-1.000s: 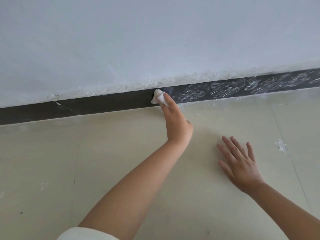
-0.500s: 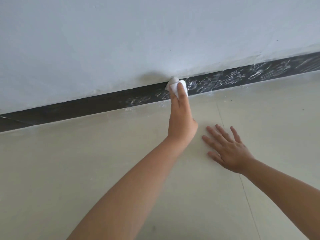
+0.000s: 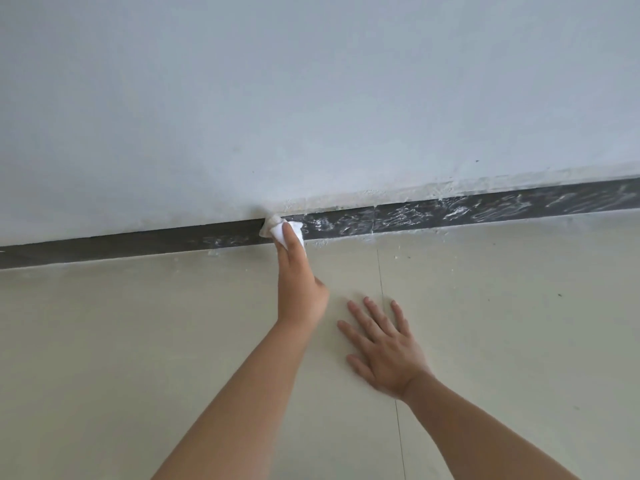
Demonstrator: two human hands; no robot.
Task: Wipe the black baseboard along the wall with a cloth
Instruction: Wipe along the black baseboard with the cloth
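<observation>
A black baseboard (image 3: 138, 242) runs along the foot of the pale wall (image 3: 311, 98), sloping up to the right. Its right stretch (image 3: 450, 213) is streaked with white residue; the left stretch looks darker and cleaner. My left hand (image 3: 299, 289) reaches forward and holds a small white cloth (image 3: 273, 226), with a straight finger pressing it against the baseboard. My right hand (image 3: 384, 351) lies flat on the floor with its fingers spread, holding nothing.
The beige tiled floor (image 3: 138, 341) fills the lower half of the view, with a thin tile joint (image 3: 381, 282) running past my right hand. White dust and crumbs lie along the foot of the baseboard (image 3: 346, 241) and at its top edge.
My left hand has slid the cloth to the right along the baseboard into the streaked stretch. The view has shifted with it. My right hand stays flat on the floor.
</observation>
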